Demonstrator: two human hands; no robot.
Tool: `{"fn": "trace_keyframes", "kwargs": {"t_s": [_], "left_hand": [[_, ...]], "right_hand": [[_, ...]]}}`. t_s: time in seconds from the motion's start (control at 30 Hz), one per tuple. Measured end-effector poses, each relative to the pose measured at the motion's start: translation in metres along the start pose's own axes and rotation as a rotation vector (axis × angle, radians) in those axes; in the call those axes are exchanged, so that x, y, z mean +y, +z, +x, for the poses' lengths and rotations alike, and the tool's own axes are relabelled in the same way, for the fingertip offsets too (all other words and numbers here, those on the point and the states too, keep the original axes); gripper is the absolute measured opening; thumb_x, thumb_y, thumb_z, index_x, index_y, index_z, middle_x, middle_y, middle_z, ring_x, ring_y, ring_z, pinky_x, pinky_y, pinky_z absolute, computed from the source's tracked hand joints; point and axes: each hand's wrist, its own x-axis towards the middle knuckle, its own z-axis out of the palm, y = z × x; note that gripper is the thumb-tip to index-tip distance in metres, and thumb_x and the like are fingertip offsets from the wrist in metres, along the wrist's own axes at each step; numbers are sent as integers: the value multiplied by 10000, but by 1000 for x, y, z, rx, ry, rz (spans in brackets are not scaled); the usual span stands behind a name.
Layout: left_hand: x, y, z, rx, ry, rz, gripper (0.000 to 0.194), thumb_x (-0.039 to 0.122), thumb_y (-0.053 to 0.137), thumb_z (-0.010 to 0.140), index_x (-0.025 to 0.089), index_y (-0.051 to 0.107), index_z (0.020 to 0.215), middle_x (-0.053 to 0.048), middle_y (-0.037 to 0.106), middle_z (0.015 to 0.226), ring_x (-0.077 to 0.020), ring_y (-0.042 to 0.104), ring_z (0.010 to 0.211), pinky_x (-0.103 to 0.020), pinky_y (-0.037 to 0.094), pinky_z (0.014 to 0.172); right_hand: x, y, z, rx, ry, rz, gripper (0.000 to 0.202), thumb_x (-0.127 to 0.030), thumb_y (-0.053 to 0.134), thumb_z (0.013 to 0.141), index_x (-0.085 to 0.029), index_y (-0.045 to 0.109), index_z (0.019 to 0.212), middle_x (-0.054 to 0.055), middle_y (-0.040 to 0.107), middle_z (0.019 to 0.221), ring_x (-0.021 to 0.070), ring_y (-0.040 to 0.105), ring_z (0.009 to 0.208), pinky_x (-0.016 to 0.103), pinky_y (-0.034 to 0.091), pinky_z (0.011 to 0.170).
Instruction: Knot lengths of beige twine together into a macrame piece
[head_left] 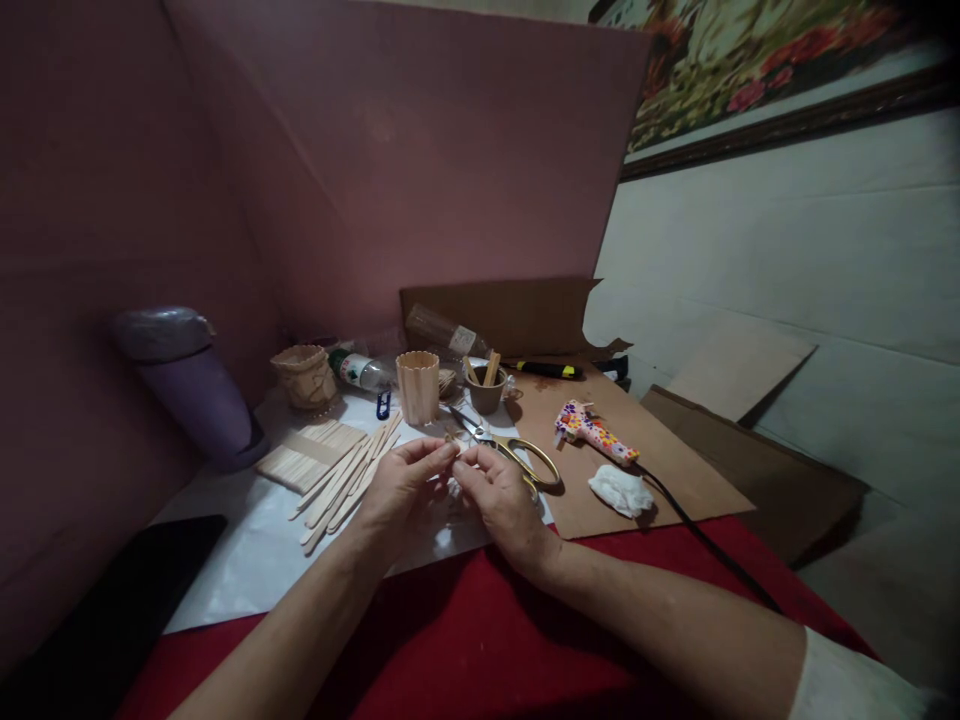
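My left hand (409,478) and my right hand (501,500) meet in front of me over the white sheet, fingertips pinched close together. Between them is a small, thin brownish thing, too small to name. Just beyond my right hand lie gold-handled scissors (536,462), blades pointing away to the left. Behind my fingertips stands a cup made of wooden craft sticks (418,390). Loose craft sticks (341,490) lie fanned out left of my left hand, beside a banded bundle of craft sticks (304,455).
On the cardboard at right rest a flowered glue gun (596,432) with a black cord, a crumpled white tissue (621,491) and a black-yellow tool (551,370). Farther back are a small pot (486,392), plastic bottles (361,371) and a decorated cup (304,378). A purple tumbler (191,390) leans left.
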Motion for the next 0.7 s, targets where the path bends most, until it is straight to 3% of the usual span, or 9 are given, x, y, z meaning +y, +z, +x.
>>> {"fn": "trace_keyframes", "kwargs": {"t_s": [0.33,0.7], "left_hand": [[3,-3,2,48,-11,-22,257,222,830,529,95,634,635,22,541,541,-35,442,457,-147,323,432],[3,2,-1,64,-23,-66,292,247,832,537,74,689,724,-16,598,600,-55,498,509,-143,355,435]], "right_hand": [[6,0,2,-18,-53,-77,270,-402,546,794,-165,499,672,-59,404,535,72,316,474,215,245,448],[9,-2,2,-23,-34,-36,255,-379,525,819,-172,473,681,-68,392,520,70,310,471,211,247,454]]}}
